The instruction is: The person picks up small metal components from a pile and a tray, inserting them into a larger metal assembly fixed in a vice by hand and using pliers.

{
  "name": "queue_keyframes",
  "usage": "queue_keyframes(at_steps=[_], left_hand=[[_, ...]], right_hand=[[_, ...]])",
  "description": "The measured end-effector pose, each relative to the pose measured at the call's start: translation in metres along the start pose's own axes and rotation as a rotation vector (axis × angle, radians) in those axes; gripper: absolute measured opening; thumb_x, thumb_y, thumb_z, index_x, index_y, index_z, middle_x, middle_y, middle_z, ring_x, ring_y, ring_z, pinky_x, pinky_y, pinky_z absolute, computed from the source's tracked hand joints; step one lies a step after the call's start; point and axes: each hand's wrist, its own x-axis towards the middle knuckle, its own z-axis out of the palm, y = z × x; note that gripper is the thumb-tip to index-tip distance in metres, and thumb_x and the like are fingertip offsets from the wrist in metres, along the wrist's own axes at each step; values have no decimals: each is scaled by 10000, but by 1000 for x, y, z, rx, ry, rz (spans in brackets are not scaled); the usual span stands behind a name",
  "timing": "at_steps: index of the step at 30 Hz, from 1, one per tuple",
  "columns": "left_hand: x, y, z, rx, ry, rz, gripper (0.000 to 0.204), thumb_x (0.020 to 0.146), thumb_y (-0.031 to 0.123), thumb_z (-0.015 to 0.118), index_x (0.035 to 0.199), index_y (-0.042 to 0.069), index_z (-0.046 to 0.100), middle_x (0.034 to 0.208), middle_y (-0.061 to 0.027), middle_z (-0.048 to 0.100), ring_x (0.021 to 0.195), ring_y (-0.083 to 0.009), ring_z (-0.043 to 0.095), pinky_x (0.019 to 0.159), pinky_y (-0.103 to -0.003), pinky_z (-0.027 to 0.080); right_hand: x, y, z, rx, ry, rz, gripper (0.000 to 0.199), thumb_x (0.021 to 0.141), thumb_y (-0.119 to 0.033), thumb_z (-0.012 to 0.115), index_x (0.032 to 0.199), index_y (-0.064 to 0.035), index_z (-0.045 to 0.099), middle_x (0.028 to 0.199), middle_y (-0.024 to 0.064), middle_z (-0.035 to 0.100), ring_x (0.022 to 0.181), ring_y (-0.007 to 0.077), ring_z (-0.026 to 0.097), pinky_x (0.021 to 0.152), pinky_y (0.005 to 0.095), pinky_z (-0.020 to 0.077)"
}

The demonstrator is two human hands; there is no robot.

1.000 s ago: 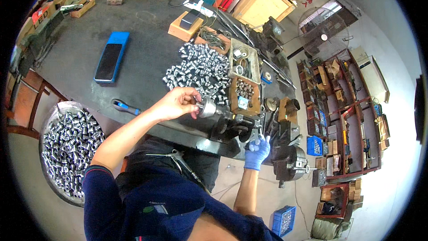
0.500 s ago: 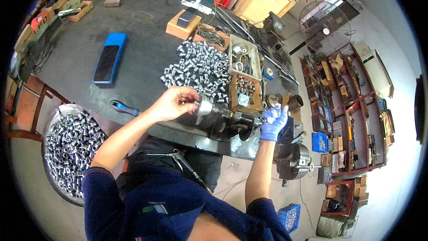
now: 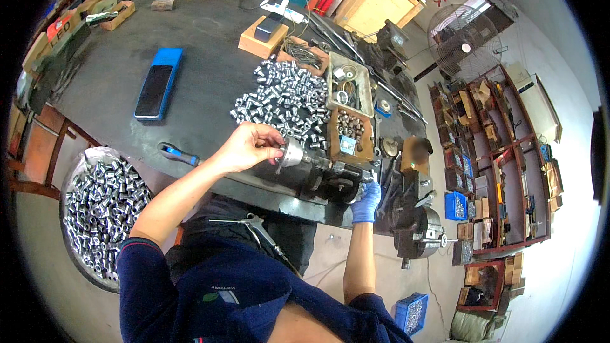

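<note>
A small dark bench machine with a round silver chuck (image 3: 291, 152) sits at the table's near edge. My bare left hand (image 3: 253, 146) is at the chuck's left face, thumb and fingers pinched together; what they hold is hidden. In a blue glove, my right hand (image 3: 366, 202) is closed at the machine's right end, around a part that its fingers cover. Behind the chuck lies a heap of shiny metal fittings (image 3: 279, 98). Beside that heap, a wooden box (image 3: 363, 149) contains small brownish metal parts.
A round metal tray (image 3: 68, 232) full of similar fittings stands at the left. On the table lie a blue-cased device (image 3: 156, 86) and a blue-black handled tool (image 3: 178, 154). An air blow gun (image 3: 264, 232) rests across my lap. A bench vise (image 3: 419, 232) stands at the right.
My right hand has moved down and slightly left, and its fingers have curled in at the machine's right end. My left hand stays at the chuck.
</note>
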Motion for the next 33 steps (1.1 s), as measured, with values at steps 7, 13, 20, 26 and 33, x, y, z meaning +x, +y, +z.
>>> queue_keyframes(at_steps=[7, 13, 20, 26, 33], left_hand=[[7, 4, 4, 107, -4, 8, 167, 764, -49, 608, 921, -86, 566, 791, -105, 604, 675, -161, 606, 621, -268, 504], [4, 3, 5, 1, 85, -56, 180, 743, -87, 608, 914, -100, 553, 804, -138, 607, 662, -181, 610, 605, -281, 520], [3, 2, 7, -15, 73, -47, 184, 721, -127, 601, 895, -94, 553, 828, -136, 602, 648, -186, 608, 587, -283, 528], [-3, 1, 16, -25, 136, 16, 131, 777, -67, 583, 904, -82, 554, 804, -116, 600, 627, -164, 597, 556, -261, 506], [-4, -18, 28, 389, 261, 63, 305, 901, 239, 488, 751, -24, 525, 562, -52, 526, 527, -107, 541, 473, -252, 415]], right_hand=[[-6, -16, -21, 22, -98, 123, 247, 832, -343, 571, 754, -110, 539, 552, -31, 485, 429, 59, 448, 298, 184, 288], [-4, -16, -9, -11, -5, 196, 288, 845, -358, 554, 713, -101, 553, 503, -29, 462, 402, 71, 434, 297, 186, 266], [39, -9, 4, -251, 16, 63, 284, 837, -370, 559, 717, -116, 599, 524, -37, 508, 390, 61, 408, 349, 184, 286], [44, -28, 27, -347, 0, 0, 303, 834, -379, 568, 705, -108, 611, 490, -64, 440, 376, 40, 338, 342, 182, 215], [30, -17, 10, -224, -69, 113, 250, 840, -320, 572, 720, -101, 585, 560, -36, 525, 435, 66, 454, 385, 204, 341]])
